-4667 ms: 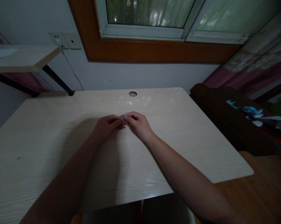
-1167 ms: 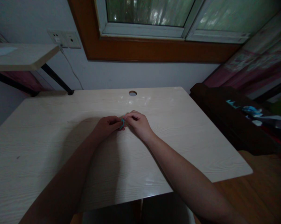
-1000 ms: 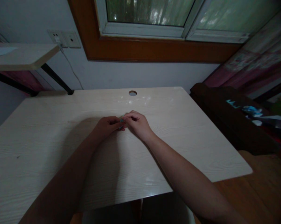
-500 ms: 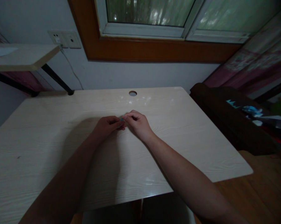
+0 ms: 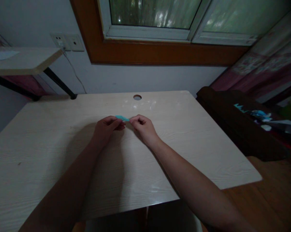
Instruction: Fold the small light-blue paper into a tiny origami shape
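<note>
And here the teal strip (image 5: pixel 122 118) runs sideways, narrow tip pointing at the right hand (image 5: pixel 145 128), fingers pinching it; left hand's (image 5: pixel 105 128) fingers clamp the broader end.

No readable text, labels, brands, numbers or signs anywhere in view.

This looks like a room in a home: a pink-and-pale patterned curtain (image 5: pixel 263 66) hangs beside a window (image 5: pixel 150 14) with a brown wooden surround (image 5: pixel 160 54), above a wood-brown floor (image 5: pixel 247 199). A pale wood-grain desk (image 5: pixel 184 145) with a raised shelf (image 5: pixel 22 59) stands by wall sockets (image 5: pixel 67 42), near dark furniture (image 5: pixel 222 112) bearing loose odds and ends (image 5: pixel 261 115).
</note>
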`<state>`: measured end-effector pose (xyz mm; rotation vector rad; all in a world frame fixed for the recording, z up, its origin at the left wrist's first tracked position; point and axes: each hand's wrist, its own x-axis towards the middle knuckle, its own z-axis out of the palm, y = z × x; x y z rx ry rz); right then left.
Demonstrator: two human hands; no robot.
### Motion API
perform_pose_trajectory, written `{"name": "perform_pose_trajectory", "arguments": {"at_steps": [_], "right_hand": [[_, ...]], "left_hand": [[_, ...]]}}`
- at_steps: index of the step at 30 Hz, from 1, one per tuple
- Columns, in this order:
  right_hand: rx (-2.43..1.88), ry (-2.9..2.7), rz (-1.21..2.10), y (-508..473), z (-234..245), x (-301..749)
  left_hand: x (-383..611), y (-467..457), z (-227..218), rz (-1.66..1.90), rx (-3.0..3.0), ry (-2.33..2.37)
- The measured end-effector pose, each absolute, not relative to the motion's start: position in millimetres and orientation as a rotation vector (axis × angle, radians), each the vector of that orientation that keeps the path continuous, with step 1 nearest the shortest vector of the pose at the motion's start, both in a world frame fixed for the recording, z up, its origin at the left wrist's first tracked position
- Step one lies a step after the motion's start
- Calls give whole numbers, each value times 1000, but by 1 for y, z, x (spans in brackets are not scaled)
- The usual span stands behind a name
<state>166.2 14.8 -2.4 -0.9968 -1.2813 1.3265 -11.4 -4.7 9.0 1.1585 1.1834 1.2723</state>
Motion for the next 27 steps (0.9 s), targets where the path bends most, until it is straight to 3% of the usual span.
{"name": "perform_pose_trajectory", "arguments": {"at_steps": [5,13,27], "right_hand": [[-1003,-1366,1395,13,-5,165],[-990,-1504,1160,14,-3,166],[-1006,-1478,1203,19,-12,166]], "left_hand": [[-12,-5,9,1340,1181,1142],[-12,-4,11,1233,1276,1237],[-11,-4,11,1167,1414,1265]]}}
